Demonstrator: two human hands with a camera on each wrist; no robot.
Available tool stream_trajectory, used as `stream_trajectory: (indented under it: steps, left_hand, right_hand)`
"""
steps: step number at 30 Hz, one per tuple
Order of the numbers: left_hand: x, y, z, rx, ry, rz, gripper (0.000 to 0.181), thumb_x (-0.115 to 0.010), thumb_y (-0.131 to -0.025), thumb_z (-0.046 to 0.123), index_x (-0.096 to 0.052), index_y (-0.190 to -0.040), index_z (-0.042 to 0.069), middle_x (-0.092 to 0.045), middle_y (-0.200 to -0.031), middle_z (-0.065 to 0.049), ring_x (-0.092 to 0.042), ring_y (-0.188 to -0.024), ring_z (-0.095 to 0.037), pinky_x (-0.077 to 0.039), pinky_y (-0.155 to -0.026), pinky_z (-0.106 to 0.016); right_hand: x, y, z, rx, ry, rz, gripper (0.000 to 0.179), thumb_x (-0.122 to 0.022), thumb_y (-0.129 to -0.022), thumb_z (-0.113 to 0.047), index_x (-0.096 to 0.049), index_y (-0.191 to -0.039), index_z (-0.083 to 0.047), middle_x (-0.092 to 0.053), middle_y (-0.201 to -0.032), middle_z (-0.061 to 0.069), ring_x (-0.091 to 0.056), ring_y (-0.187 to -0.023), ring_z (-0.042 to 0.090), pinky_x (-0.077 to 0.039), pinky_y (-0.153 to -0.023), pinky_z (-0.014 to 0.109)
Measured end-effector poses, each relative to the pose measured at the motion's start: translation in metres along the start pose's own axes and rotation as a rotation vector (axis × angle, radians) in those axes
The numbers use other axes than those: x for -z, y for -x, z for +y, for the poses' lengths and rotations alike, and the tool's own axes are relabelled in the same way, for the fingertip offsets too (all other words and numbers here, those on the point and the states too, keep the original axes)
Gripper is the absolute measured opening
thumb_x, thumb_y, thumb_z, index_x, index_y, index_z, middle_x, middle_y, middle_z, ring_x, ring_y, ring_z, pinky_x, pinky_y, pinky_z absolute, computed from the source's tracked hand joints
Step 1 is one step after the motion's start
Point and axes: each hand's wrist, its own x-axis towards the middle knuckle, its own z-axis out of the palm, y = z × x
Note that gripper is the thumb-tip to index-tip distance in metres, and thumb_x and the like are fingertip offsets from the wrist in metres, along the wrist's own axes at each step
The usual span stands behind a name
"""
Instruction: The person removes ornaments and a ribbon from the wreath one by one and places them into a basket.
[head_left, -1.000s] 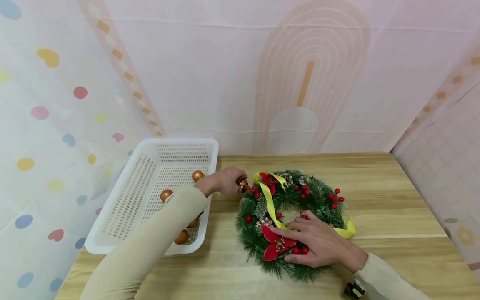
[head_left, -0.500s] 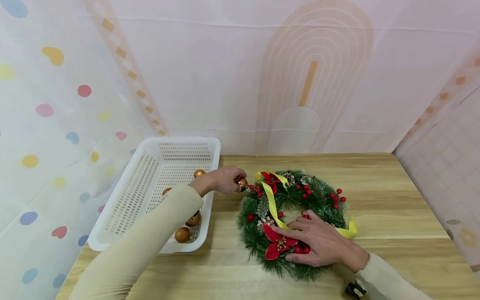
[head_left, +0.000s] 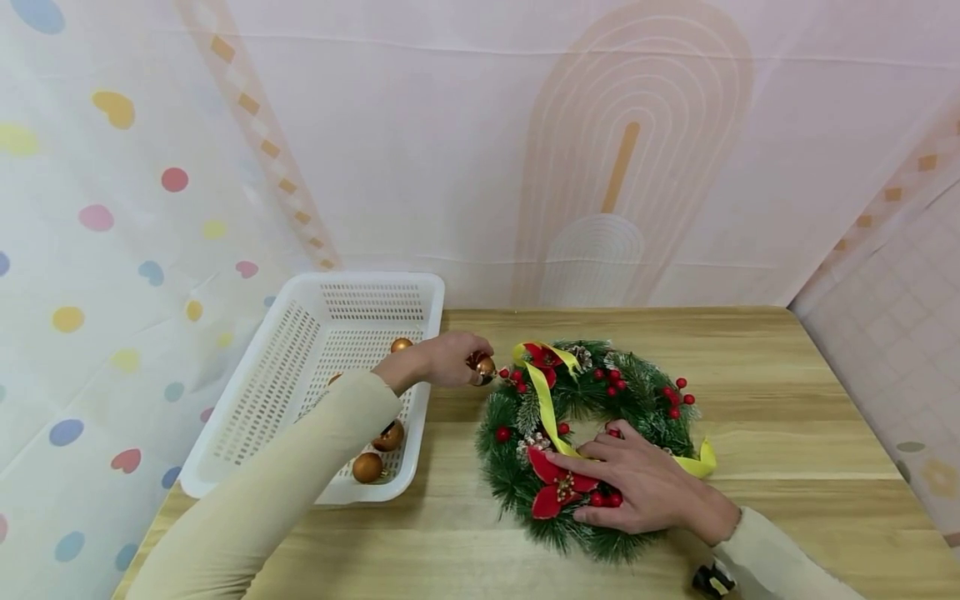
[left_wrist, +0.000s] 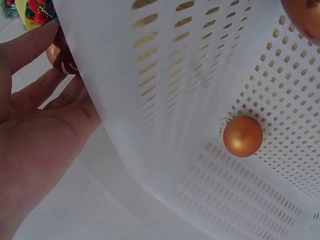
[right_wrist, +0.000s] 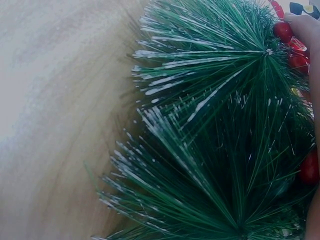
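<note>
Left of the wreath, my left hand (head_left: 448,358) holds a shiny copper Christmas bauble (head_left: 485,366), partly hidden by the fingers. The left wrist view shows the same bauble (left_wrist: 61,56) between thumb and fingers, just outside the basket wall. A green Christmas wreath (head_left: 501,487) lies flat on the table, with red berries, pinecones, a red poinsettia (head_left: 553,483) and a loose yellow ribbon (head_left: 543,402). Across its lower right part rests my right hand (head_left: 637,487), index finger and thumb stretched toward the poinsettia. The right wrist view shows frosted needles (right_wrist: 200,75) beside that hand.
A white perforated plastic basket (head_left: 251,367) stands at the left, holding several copper baubles (head_left: 367,467). My left forearm crosses above it. The wooden table (head_left: 795,400) meets a patterned cloth backdrop (head_left: 420,167) at the back. Near my right wrist is a black object (head_left: 711,580).
The head view has shifted slightly, so basket and wreath appear a little farther right. My left hand has barely moved and keeps the bauble. My right hand stays on the wreath.
</note>
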Motion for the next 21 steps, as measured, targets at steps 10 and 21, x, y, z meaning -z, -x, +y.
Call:
stream_trajectory:
  steps: [10,21]
  left_hand:
    - [-0.0002,0.0024,-0.0018,-0.011,-0.009,-0.002,0.049,-0.065,-0.092,0.009,-0.053,-0.137,-0.002,-0.060,-0.130,-0.017,-0.055,-0.122,-0.031,-0.043,-0.105,-0.044]
    - [0.0038,0.0082,-0.0025,-0.008,0.041,0.010,0.047,-0.062,-0.096,0.012,-0.051,-0.141,0.002,-0.058,-0.133,-0.015,-0.055,-0.121,-0.028,-0.044,-0.103,-0.044]
  right_hand:
    - [0.0010,-0.0006,-0.0015,-0.002,0.004,-0.003,0.069,-0.061,-0.091,-0.057,-0.039,-0.152,-0.034,-0.064,-0.115,-0.009,-0.057,-0.099,0.009,-0.035,-0.085,0.036]
    - [0.0011,-0.0005,-0.0015,0.006,-0.002,0.000,0.068,-0.062,-0.092,-0.056,-0.039,-0.152,-0.033,-0.065,-0.114,-0.009,-0.058,-0.100,0.008,-0.035,-0.085,0.037]
